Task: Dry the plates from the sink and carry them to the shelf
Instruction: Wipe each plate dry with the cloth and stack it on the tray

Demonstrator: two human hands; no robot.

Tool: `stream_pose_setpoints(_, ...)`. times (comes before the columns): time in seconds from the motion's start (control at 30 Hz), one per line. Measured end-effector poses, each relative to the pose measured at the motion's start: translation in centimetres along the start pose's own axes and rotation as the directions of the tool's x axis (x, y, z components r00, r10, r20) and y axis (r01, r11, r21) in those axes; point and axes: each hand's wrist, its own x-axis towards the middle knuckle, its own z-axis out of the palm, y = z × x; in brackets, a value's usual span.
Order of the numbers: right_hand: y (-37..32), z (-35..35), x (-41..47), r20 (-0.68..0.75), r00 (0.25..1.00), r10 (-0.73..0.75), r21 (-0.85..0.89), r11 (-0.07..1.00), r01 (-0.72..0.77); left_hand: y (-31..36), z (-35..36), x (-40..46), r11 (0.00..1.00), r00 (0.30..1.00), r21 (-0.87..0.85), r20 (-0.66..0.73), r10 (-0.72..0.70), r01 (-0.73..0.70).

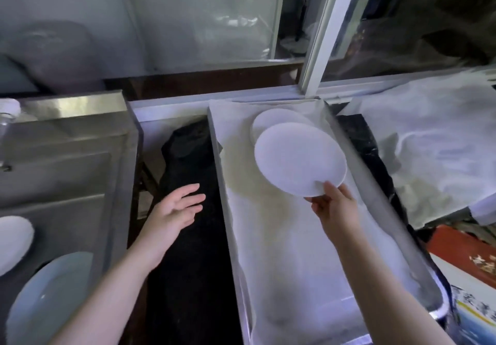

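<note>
- The right hand [334, 207] is pinching the near rim of a white plate [300, 158], thumb on top and fingers curled beneath, holding it tilted above the shelf [284, 237].
- The shelf is showing as a long metal-edged tray lined with white paper, running away from the camera toward a window frame [322, 30].
- A second white plate [276, 119] is lying at the far end of that shelf, partly hidden behind the held plate; whether the two are touching cannot be told.
- The left hand [174, 210] is hanging wide and relaxed, fingers straight and spread, holding nothing, above a black cloth [188, 250] that is filling the gap between sink and shelf.
- The sink [67, 157], a steel basin, is sitting at the left, well apart from the shelf.
- A pale blue plate [45, 299] is leaning in the sink's near corner, and another white plate [13, 240] is showing at the left edge just beyond it.
- A white cloth [434, 151] is lying crumpled on the surface to the right of the shelf.
- A red printed box [472, 253] is sitting at the lower right, below that cloth.
</note>
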Motion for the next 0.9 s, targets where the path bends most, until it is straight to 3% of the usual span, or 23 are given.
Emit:
stream_pose_setpoints(0.33,-1.3,3.3,10.0,0.004,0.999,0.046,0.030,0.998,-0.046,0.2,2.6,2.5,0.983,0.995,0.173,-0.082,-0.052,0.066)
stream_pose_setpoints(0.73,-1.3,3.9,13.0,-0.014,0.998,0.060,-0.004,0.998,-0.060,-1.1,4.6,4.2,0.937,0.999,0.346,-0.045,-0.028,0.042)
stream_pose_setpoints(0.8,-1.2,3.8,13.0,-0.012,0.999,0.033,-0.054,0.998,-0.034,-1.4,4.9,4.6,0.935,0.999,0.351,-0.040,-0.031,0.043)
stream_pose_setpoints(0.9,-1.2,3.7,13.1,-0.033,0.998,-0.055,-0.282,0.959,0.044,-1.8,5.2,5.1,0.919,1.000,0.393,-0.017,-0.025,0.029)
